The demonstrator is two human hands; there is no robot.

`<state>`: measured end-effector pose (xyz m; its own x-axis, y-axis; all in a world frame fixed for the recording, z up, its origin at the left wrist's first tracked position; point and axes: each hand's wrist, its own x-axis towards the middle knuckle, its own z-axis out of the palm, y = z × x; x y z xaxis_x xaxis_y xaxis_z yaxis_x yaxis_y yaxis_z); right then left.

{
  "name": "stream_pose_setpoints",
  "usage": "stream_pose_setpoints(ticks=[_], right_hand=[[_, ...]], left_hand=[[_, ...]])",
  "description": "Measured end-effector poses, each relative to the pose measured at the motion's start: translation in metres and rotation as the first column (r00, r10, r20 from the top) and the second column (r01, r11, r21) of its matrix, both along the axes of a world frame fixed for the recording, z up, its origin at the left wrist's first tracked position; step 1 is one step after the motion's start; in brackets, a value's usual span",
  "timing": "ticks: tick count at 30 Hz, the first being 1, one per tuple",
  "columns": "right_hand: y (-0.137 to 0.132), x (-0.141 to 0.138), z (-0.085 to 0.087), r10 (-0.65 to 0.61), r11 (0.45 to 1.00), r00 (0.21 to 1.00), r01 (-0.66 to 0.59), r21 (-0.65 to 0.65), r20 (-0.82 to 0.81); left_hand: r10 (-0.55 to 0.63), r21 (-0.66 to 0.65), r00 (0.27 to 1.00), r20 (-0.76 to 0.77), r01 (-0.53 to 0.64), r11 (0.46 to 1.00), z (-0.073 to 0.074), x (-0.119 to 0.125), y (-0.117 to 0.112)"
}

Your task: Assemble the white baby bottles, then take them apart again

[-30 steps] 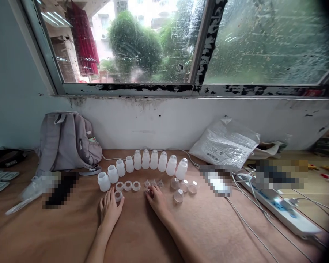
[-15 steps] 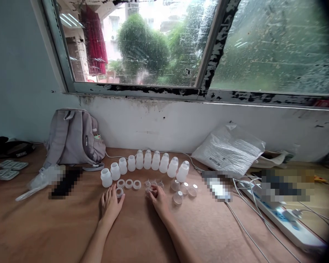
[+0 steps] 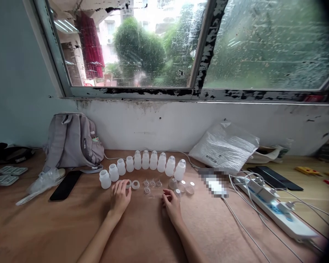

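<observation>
Several frosted feeding bottles [image 3: 105, 179] stand in an arc; the leftmost ones have bare necks, while the others, such as the bottle at the right end [image 3: 180, 170], wear clear domed caps. My left hand [image 3: 120, 199] rests over the clear collar rings with its fingers apart, hiding some of them; one ring [image 3: 135, 185] lies uncovered beside it. Several clear teats [image 3: 147, 190] sit between the hands. Loosely curled, thumb apart from the fingers, my right hand [image 3: 171, 205] is beside the loose domed caps [image 3: 190, 188] and partly covers one. I see nothing held in either hand.
A grey backpack [image 3: 70, 140], a plastic bag [image 3: 45, 182] and a black phone [image 3: 65, 185] are at the left. To the right lie a silvery bubble mailer [image 3: 224, 146], a white power strip [image 3: 274, 208] with plugs, and loose cables. A window wall borders the table's back.
My right hand has moved right, from the teats to the loose caps. My left hand has shifted slightly right and forward over the rings. The camera view has turned a little.
</observation>
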<state>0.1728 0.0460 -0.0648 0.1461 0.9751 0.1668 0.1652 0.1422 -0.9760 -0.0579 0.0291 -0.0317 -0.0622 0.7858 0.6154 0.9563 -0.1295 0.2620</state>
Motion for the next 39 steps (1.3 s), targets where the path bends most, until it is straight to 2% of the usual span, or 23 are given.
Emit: stream_pose_setpoints(ticks=[4, 7, 9, 13, 16, 21, 24, 26, 28, 30, 33, 36, 39], right_hand=[[0.004, 0.009, 0.003, -0.067, 0.998, 0.998, 0.066, -0.021, -0.014], [0.006, 0.011, 0.005, -0.066, 0.997, 0.998, 0.066, -0.037, 0.005], [0.006, 0.011, 0.005, -0.056, 0.998, 0.998, 0.057, -0.031, 0.032], [0.006, 0.010, 0.003, -0.083, 0.996, 0.993, 0.082, 0.021, 0.083], [0.007, 0.010, 0.002, -0.102, 0.994, 0.990, 0.099, 0.040, 0.092], [0.006, 0.008, 0.006, -0.115, 0.991, 0.989, 0.109, 0.077, 0.091], [0.004, 0.008, 0.012, -0.118, 0.988, 0.988, 0.107, 0.111, 0.103], [0.001, 0.009, 0.018, -0.134, 0.981, 0.983, 0.113, 0.157, 0.126], [0.000, 0.013, 0.023, -0.184, 0.963, 0.970, 0.145, 0.225, 0.161], [0.000, 0.020, 0.027, -0.283, 0.931, 0.940, 0.220, 0.292, 0.193], [0.003, 0.035, 0.031, -0.474, 0.862, 0.846, 0.389, 0.325, 0.244], [0.010, 0.049, 0.031, -0.578, 0.816, 0.752, 0.520, 0.252, 0.318], [0.014, 0.055, 0.027, -0.560, 0.818, 0.748, 0.567, 0.094, 0.358]], left_hand=[[-0.084, 0.021, 0.996, -0.002, 0.084, 0.996, 0.037, 0.015, 0.041], [-0.058, 0.023, 0.997, -0.045, 0.059, 0.998, 0.063, 0.021, 0.077], [-0.029, 0.004, 0.996, -0.084, 0.029, 1.000, 0.075, 0.022, 0.098], [-0.013, -0.003, 0.996, -0.084, 0.013, 1.000, 0.081, 0.025, 0.128], [-0.018, 0.006, 0.997, -0.072, 0.018, 1.000, 0.078, 0.029, 0.134], [-0.055, 0.078, 0.996, -0.067, 0.060, 0.995, 0.084, 0.034, 0.112], [-0.107, 0.252, 0.994, 0.000, 0.103, 0.962, 0.089, 0.034, 0.085], [-0.158, 0.353, 0.986, 0.057, 0.128, 0.927, 0.087, 0.034, 0.064], [-0.238, 0.415, 0.967, 0.089, 0.181, 0.892, 0.078, 0.035, 0.042], [-0.307, 0.420, 0.944, 0.122, 0.231, 0.878, 0.064, 0.037, 0.022], [-0.361, 0.402, 0.920, 0.152, 0.276, 0.873, 0.038, 0.041, 0.000], [-0.414, 0.392, 0.882, 0.223, 0.308, 0.867, 0.016, 0.044, -0.010], [-0.404, 0.341, 0.828, 0.388, 0.278, 0.898, 0.001, 0.047, -0.014]])
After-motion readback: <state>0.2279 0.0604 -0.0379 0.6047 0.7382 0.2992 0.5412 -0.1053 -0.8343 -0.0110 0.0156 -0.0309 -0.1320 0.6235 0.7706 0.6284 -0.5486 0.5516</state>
